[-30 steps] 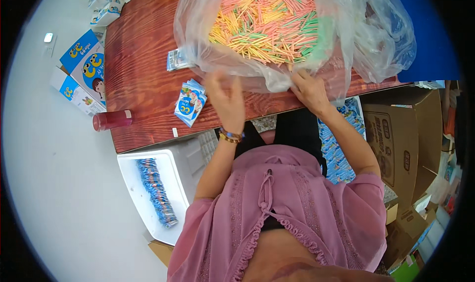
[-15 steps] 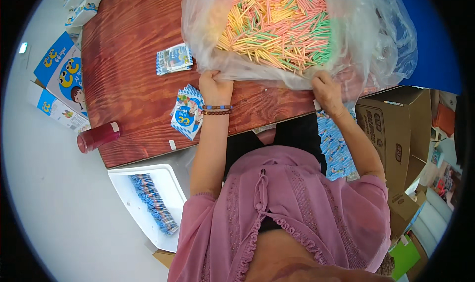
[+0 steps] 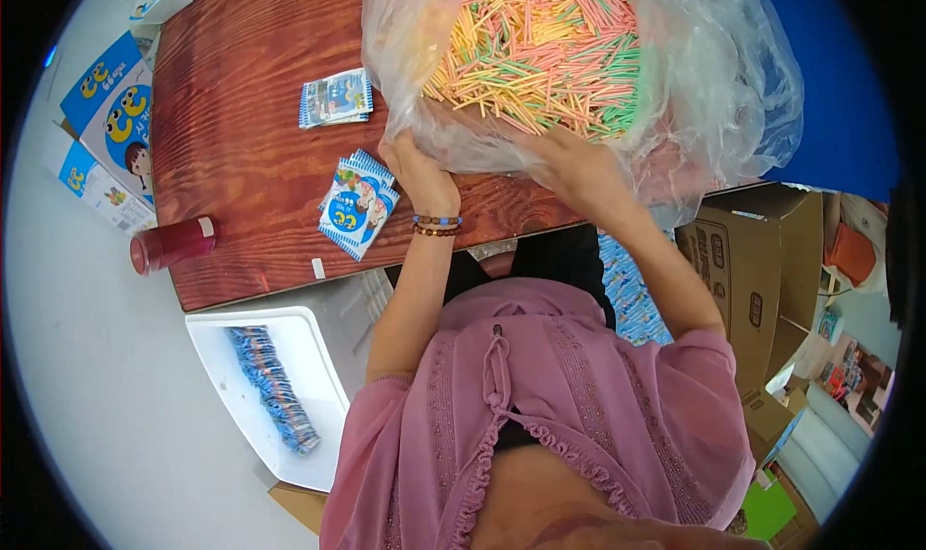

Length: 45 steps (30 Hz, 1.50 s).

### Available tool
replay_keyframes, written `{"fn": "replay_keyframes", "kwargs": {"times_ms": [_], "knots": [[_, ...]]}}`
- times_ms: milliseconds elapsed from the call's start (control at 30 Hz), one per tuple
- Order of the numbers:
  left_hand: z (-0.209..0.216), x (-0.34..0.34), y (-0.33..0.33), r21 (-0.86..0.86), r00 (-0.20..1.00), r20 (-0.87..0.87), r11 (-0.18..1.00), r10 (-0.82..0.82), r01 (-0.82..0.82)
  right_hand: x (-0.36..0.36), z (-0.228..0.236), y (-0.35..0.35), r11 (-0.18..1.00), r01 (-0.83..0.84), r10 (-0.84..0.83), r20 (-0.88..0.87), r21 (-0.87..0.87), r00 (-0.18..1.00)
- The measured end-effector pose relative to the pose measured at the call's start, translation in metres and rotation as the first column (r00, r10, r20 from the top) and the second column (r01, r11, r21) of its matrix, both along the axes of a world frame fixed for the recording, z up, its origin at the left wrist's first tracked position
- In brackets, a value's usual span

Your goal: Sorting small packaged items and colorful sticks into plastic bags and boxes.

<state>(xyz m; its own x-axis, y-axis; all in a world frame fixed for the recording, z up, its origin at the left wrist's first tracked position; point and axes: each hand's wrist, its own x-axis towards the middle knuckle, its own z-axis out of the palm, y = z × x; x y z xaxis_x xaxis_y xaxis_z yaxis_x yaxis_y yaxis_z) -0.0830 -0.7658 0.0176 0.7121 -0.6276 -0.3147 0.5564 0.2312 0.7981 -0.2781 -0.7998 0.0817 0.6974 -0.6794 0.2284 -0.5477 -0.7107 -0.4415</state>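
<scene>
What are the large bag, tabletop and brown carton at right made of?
Large bag: thin plastic film, glossy; see-through, with crumpled highlights.
Tabletop: likely wood, reddish-brown, perhaps varnished; streaky grain shows, though printed laminate is possible.
Brown carton: probably cardboard, fairly matte; flat panels, sharp folded edges.

The tabletop (image 3: 241, 96) is of reddish-brown wood with dark, streaky grain, its near edge running at a slant. A large, clear plastic bag (image 3: 719, 82), opened wide over pink, yellow and green sticks (image 3: 540, 58), takes up the far right part. Left of it lie two small piles of blue-and-white packets: a far pile (image 3: 336, 98) and a fanned near pile (image 3: 357, 206). A reddish, see-through cylinder (image 3: 176, 245) sits at the near left corner, and a small white piece (image 3: 318, 268) is at the near edge.
</scene>
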Motion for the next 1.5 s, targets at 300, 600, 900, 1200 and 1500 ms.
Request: {"fn": "replay_keyframes", "kwargs": {"times_ms": [300, 600, 900, 1200, 1500], "knots": [[0.041, -0.005, 0.084, 0.264, 0.527, 0.814, 0.964, -0.244, 0.038, 0.022, -0.048, 0.007, 0.983, -0.185, 0.184, -0.195, 0.016, 0.963], [0.043, 0.144, 0.145, 0.553, 0.307, 0.803, 0.830, -0.511, -0.066, 0.045, -0.015, 0.029, 0.941, -0.237, 0.205, 0.151, 0.242, 0.967], [0.029, 0.145, 0.142, 0.753, -0.089, 0.654, 0.658, -0.751, -0.009, 0.139, -0.044, 0.054, 0.865, -0.121, 0.033, 0.185, 0.487, 0.982], [0.005, 0.120, 0.146, 0.665, -0.034, 0.739, 0.737, -0.673, -0.117, 0.174, -0.024, 0.043, 0.763, 0.084, -0.041, -0.083, 0.640, 0.996], [0.009, 0.113, 0.147, 0.594, 0.026, 0.803, 0.798, -0.595, -0.103, 0.180, -0.036, 0.077, 0.879, 0.090, -0.123, 0.041, 0.467, 0.992]]}}
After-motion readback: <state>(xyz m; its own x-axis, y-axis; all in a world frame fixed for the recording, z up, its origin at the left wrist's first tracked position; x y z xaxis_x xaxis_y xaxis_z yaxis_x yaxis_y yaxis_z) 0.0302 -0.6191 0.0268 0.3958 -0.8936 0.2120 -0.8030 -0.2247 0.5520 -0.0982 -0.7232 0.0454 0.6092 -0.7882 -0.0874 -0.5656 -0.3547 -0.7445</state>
